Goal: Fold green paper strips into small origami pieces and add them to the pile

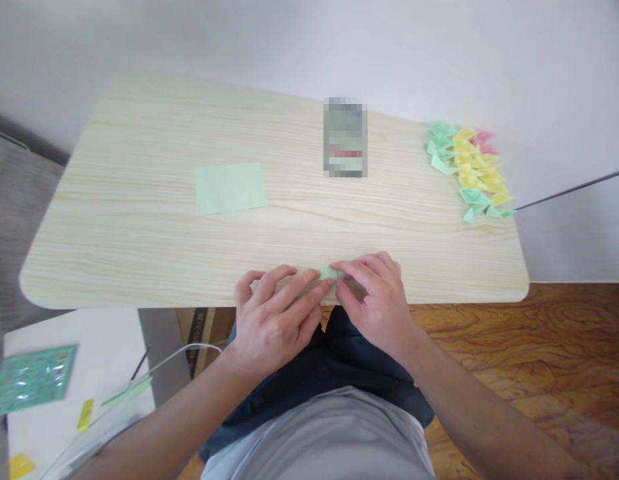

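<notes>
Between the thumb and forefinger of my right hand (377,300) is a small piece of green paper (331,272), at the near edge of the table (139,253). My left hand (277,320) lies across its other end, fingertips touching it, fingers a little spread; whether they grip or only press, I cannot tell. My fingers cover much of the piece, so its full outline and folds are hard to read; a bit of green shows behind my right knuckles.

Farther out, a flat green sheet (230,189) lies to the left, well apart from my hands. Straight ahead, a rectangular object (345,138) is pixelated beyond making out. To the far right, folded paper pieces (472,163) in green, yellow and pink crowd together, overlapping too much to count; one pokes past the table's edge.

Below left, my forearm partly hides a white surface (109,333) bearing a shiny green packet (34,379), cut off by the frame, and a yellow strip (86,414). Near it, a pale cable (184,348) runs past a cardboard box (220,327) mostly hidden under the table.
</notes>
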A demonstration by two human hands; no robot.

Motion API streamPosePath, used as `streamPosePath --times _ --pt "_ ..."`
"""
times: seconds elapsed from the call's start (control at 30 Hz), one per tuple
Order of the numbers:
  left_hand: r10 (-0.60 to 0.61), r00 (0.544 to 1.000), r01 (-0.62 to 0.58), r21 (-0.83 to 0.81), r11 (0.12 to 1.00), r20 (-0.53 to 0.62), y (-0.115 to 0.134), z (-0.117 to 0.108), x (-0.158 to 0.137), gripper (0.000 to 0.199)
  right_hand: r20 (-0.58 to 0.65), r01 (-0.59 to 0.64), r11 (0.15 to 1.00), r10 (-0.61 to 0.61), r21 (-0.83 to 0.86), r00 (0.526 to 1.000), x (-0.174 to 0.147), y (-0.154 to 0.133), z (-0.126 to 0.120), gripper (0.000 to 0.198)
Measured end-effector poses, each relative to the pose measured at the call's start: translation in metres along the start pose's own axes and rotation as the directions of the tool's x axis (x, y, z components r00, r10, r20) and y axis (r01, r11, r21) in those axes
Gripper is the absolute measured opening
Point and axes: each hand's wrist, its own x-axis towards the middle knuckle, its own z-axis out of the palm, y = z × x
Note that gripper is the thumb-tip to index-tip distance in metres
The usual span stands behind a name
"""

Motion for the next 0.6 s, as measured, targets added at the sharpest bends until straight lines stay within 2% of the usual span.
streamPosePath --times 0.17,0.6 --pt "-0.004 1.000 0.004 -0.021 1.000 -0.011 -0.0014 -0.0004 0.0007 0.045 -0.014 -0.006 1.000 0.006 0.001 1.000 -0.0004 0.0010 0.0018 0.006" --pt "0.018 1.000 -0.018 -0.017 1.000 -0.011 -0.0025 -0.0028 0.0007 0.043 0.017 0.018 0.999 -0.019 0.031 1.000 -0.0018 0.0059 -0.0029 0.018"
